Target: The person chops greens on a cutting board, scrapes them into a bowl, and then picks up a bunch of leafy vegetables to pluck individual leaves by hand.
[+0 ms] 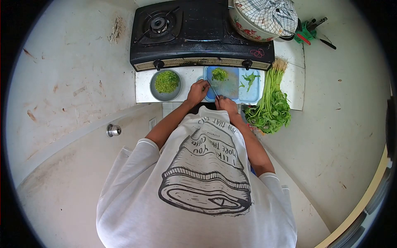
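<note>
A knife (213,89) lies slantwise over the left part of the blue cutting board (232,82). Its handle end is in my right hand (226,103), whose fingers are wrapped round it. Near the blade's upper end is my left hand (199,91), fingers pressed together at the board's left edge; what they hold, if anything, is too small to tell. Chopped greens (219,74) form a small pile at the board's upper left. A few loose leaves (249,79) rest on its right side. Left of my hands, a grey bowl (154,93) holds more chopped greens (166,81).
Behind the board stands a black gas stove (198,49) with a cloth-covered floral pot (252,32). A bunch of leafy stalks (272,95) hangs over the counter's front edge at the right. Farther right, a green basket (305,32) holds knives. A door knob (113,130) is at the left.
</note>
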The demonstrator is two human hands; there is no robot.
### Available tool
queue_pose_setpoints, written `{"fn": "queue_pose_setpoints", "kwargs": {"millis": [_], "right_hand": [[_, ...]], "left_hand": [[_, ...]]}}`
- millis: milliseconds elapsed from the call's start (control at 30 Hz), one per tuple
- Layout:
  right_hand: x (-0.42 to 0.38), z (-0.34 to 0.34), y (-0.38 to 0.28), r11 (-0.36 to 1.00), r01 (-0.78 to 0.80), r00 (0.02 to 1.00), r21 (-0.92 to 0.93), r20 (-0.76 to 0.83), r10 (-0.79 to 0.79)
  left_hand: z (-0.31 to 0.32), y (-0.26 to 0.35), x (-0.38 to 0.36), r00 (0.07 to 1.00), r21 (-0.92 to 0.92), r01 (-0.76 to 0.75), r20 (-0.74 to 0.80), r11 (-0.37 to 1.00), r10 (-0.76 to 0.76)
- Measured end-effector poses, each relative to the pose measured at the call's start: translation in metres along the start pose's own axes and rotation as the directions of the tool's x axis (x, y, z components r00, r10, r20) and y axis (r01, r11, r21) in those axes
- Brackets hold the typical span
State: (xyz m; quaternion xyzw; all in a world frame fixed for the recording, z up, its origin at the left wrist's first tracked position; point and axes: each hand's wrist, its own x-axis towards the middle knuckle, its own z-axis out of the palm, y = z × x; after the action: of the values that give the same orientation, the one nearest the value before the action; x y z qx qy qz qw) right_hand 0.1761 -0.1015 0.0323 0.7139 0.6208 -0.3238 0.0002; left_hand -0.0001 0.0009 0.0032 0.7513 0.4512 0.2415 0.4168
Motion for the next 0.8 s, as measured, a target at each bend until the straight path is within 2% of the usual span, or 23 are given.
{"fn": "queue_pose_setpoints", "kwargs": {"millis": [167,267,467,567,800], "right_hand": [[0.003,-0.001,-0.002,0.999,-0.029,1.0,-0.017,0.001,0.029],[0.003,0.008,0.009,1.0,0.01,0.999,0.007,-0.051,-0.01],[-0.005,0.001,0.012,0.999,-0.008,0.998,-0.031,-0.055,0.006],[-0.005,0.005,0.012,0.999,-0.006,0.998,-0.04,-0.057,0.004],[-0.005,0.012,0.014,0.998,0.049,0.998,-0.036,-0.049,-0.05]], "left_hand": [[0.0,0.001,-0.001,1.0,-0.056,0.025,-0.016,0.998,-0.026],[0.002,-0.004,0.001,1.0,-0.047,0.028,-0.009,0.999,-0.028],[0.002,-0.003,0.004,0.999,-0.016,0.044,0.014,0.999,-0.044],[0.007,-0.007,0.006,1.0,-0.008,0.004,-0.009,1.0,-0.004],[0.005,-0.002,0.004,1.0,-0.001,0.025,0.001,1.0,-0.025]]}}
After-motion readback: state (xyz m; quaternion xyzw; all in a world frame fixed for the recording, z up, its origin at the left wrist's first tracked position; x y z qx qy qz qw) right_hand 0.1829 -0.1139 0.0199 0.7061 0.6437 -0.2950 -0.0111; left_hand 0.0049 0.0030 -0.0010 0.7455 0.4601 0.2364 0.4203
